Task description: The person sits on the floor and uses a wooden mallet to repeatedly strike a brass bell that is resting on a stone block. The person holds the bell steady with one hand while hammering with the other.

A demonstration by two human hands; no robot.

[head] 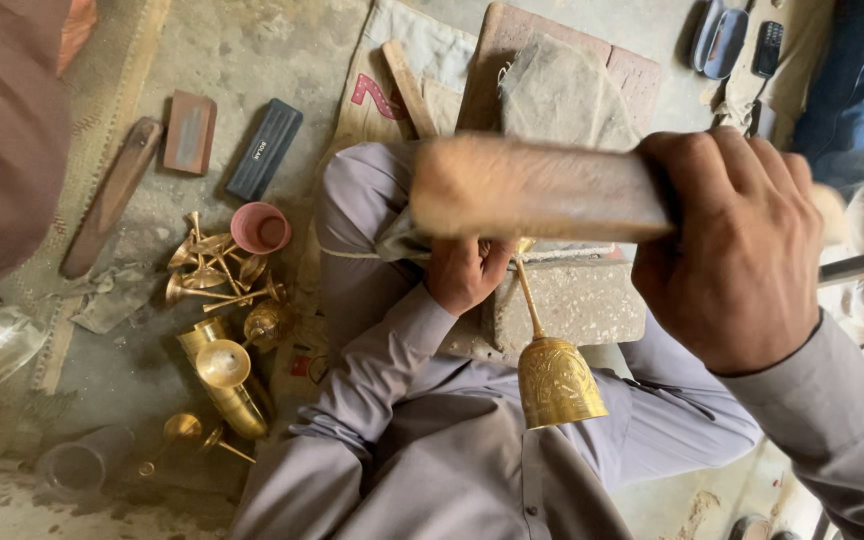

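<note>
My right hand (737, 245) grips a thick wooden mallet (537, 190), raised and blurred across the middle of the view. Below it my left hand (464, 272) holds the foot end of an engraved brass goblet (555, 375). The goblet's thin stem rests on the edge of a stone block (577, 300) and its cup points toward me over my lap. My legs in grey cloth are folded under the block.
Several brass goblets and stems (220, 300) lie in a pile at left beside a small pink cup (260, 227). A dark box (264, 149), a flat stone (190, 131) and a wooden piece (112, 195) lie further back. Another person's blue-clad leg (857, 85) is at upper right.
</note>
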